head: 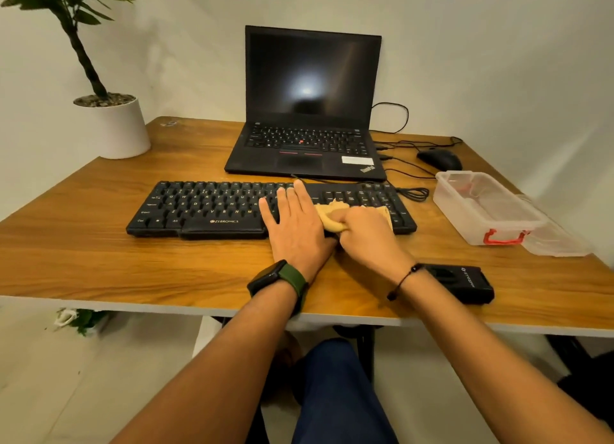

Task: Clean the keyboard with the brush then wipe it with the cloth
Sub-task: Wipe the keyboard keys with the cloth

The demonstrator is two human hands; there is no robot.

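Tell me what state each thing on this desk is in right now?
Keyboard: flat, being wiped.
Cloth: bunched, gripped by right hand.
Left hand: flat, pressing keyboard.
Laptop: open, screen dark.
Plastic box: lid off.

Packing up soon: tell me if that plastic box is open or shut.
Open: the plastic box has no lid on; the lid lies beside it.

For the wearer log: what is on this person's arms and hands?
Both forearms are bare, with no sleeves in view. The left wrist carries a black smartwatch on a dark green strap. The right wrist has a thin black cord bracelet with a dark bead. No gloves or rings visible.
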